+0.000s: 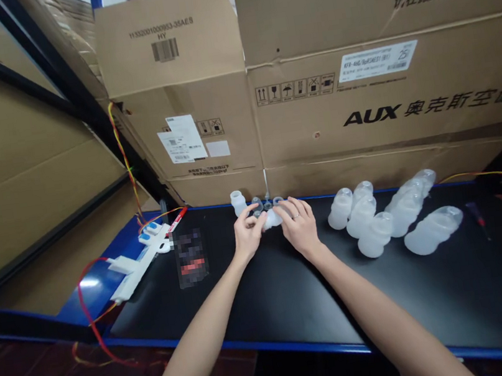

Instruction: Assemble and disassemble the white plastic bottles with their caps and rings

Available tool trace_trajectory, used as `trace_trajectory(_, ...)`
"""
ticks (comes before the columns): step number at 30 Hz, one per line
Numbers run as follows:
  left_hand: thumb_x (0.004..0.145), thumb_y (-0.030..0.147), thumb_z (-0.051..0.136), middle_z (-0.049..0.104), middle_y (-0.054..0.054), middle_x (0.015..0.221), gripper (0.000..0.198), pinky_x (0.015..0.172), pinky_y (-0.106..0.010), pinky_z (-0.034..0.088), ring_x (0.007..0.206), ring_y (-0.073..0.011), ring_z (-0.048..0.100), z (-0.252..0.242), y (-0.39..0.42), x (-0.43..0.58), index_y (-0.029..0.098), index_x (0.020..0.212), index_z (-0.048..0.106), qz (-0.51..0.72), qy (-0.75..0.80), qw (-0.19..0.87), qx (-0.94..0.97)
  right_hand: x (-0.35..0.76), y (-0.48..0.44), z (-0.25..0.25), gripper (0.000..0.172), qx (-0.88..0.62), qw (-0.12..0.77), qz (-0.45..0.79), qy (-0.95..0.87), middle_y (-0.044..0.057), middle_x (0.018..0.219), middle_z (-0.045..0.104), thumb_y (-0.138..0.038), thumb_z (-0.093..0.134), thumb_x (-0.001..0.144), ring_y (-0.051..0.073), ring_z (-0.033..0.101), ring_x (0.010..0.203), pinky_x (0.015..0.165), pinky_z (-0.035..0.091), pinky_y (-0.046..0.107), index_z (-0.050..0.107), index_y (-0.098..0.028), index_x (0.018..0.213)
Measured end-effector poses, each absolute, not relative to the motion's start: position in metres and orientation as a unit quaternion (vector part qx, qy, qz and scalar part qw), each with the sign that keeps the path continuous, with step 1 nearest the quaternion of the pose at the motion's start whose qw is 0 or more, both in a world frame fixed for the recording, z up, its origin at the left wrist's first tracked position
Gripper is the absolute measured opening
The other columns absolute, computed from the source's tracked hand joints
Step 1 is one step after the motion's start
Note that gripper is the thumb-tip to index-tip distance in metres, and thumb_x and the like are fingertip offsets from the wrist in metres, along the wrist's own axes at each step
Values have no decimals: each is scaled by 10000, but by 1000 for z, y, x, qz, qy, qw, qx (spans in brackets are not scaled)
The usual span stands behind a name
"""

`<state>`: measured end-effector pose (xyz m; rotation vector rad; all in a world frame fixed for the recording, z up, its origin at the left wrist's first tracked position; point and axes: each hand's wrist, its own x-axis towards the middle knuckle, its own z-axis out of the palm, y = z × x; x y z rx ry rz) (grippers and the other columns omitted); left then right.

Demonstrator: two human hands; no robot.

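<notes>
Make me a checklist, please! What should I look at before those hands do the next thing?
1. Left hand and right hand both at the white piece: ok.
2. Bottle near the left hand standing upright: ok.
3. Group of bottles on the right, clear of the hands: ok.
4. Clear little parts behind the hands all there: cannot tell, some are hidden.
5. White piece put together tightly: cannot tell, fingers cover it.

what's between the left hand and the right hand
In the head view, a small, partly hidden whitish plastic piece sits between the left hand and right hand, at their fingertips.
</notes>
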<state>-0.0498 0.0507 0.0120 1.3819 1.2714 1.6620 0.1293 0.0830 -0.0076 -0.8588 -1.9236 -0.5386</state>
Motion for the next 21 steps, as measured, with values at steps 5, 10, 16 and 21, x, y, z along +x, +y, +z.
trace_trajectory(5, 904, 738, 688, 540, 28, 453, 589, 346, -203, 296, 330, -85, 422, 2, 52, -43, 192, 696, 617, 588, 501, 393, 499, 127, 87, -14, 465, -360, 473, -235, -769, 96, 1408, 710, -14, 570, 954, 298, 593, 1386, 1163, 485, 496, 755, -269, 1296)
trace_trajectory(10, 1024, 693, 554, 627, -11, 542, 583, 399, -195, 399, 401, -102, 532, -5, 50, -47, 161, 840, 706, 570, 492, 357, 552, 130, 91, -14, 405, -348, 491, -251, -758, 117, 1268, 741, -28, 600, 916, 289, 643, 1256, 1092, 541, 461, 770, -225, 1227)
trace_trajectory(16, 867, 424, 841, 752, -149, 1251, 528, 677, -267, 657, 995, -226, 768, 0, 50, -49, 201, 1328, 707, 602, 419, 202, 649, 138, 94, -13, 410, -371, 468, -196, -778, 138, 1237, 718, -97, 622, 923, 307, 651, 1172, 1044, 549, 496, 752, -226, 1290)
trace_trajectory(21, 810, 444, 896, 803, -108, 1041, 400, 726, -345, 694, 866, -234, 798, 2, 51, -42, 191, 1099, 788, 633, 435, 249, 590, 133, 93, -18, 412, -420, 484, -131, -756, 164, 1379, 625, -106, 596, 954, 368, 574, 1295, 1103, 480, 584, 760, -271, 1295)
